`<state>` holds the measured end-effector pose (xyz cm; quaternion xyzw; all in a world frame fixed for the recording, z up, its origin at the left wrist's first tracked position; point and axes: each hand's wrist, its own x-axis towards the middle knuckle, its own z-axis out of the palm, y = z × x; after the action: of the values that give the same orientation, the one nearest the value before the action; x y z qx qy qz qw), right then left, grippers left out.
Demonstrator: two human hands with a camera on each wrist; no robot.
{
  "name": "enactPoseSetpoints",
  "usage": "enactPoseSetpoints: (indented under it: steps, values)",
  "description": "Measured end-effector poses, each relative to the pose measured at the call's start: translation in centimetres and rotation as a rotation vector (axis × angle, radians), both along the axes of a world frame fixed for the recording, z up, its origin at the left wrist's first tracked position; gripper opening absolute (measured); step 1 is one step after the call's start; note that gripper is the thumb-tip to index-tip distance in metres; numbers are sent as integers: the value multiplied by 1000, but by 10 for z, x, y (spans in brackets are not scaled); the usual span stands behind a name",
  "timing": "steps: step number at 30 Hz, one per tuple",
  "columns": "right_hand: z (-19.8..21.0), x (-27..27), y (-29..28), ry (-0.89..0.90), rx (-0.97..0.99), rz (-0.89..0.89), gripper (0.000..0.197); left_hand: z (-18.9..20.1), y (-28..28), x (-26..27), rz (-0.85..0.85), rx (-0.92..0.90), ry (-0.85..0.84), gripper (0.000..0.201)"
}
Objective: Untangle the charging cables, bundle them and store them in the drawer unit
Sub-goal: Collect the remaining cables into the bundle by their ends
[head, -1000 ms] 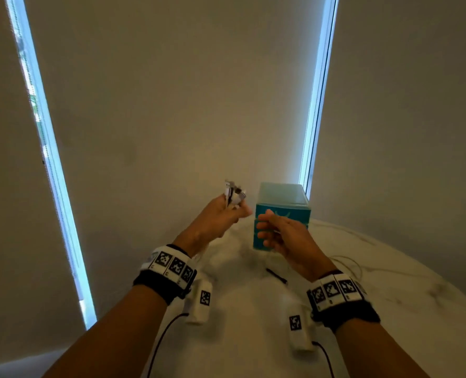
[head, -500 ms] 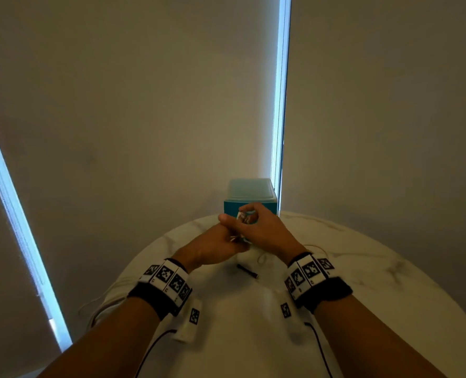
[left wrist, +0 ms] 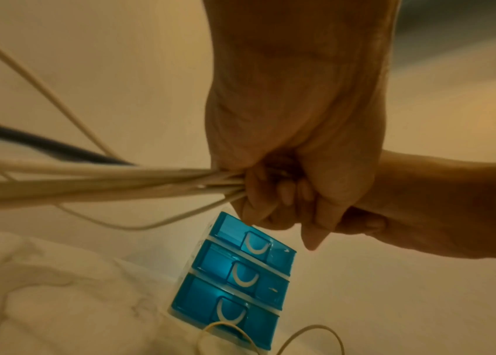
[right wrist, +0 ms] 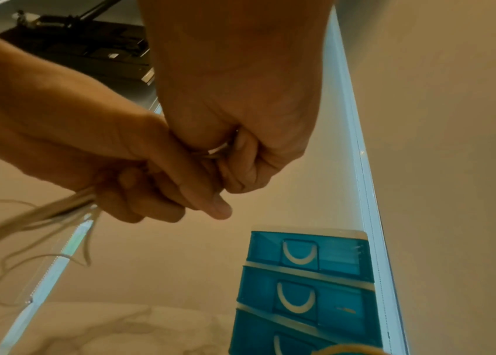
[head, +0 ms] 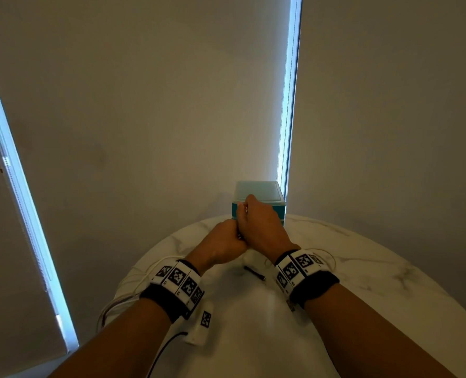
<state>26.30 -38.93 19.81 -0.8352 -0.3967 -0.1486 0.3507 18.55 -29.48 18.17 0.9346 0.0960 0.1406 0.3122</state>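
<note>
L hand (left wrist: 295, 134) fist grips white cables (left wrist: 104, 182) above counter (head: 362, 296); R hand (head: 259, 225) touching it, fingers (right wrist: 240, 165) curled on same bundle. Blue drawer unit (right wrist: 307, 283) just behind, drawers closed.

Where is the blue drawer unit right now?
The drawer unit stands at the table's far edge, centre of the head view, right behind the right hand; all three drawers look closed.

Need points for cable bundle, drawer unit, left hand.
cable bundle (left wrist: 137, 185), left wrist view, strands just before the fist.
drawer unit (right wrist: 307, 276), right wrist view, front between top and middle drawers.
left hand (head: 223, 241), head view, back of hand.
</note>
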Motion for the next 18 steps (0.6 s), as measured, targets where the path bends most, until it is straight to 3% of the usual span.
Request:
enactPoseSetpoints:
  steps: [3,6,10,15,18]
  values:
    - [1,3,1,-4,-69,-46,31,3,2,-6,-7,-5,25,16]
    - [-3,3,2,85,26,-47,31,2,8,-11,55,97,51,24]
    - [-12,-4,1,201,151,18,24,-4,11,-11,68,83,41,11]
    - [-22,-5,-4,163,61,-27,28,-6,3,-14,-49,-132,54,37]
    - [-26,-3,-2,94,113,-45,21,-9,2,-14,-9,-191,28,51]
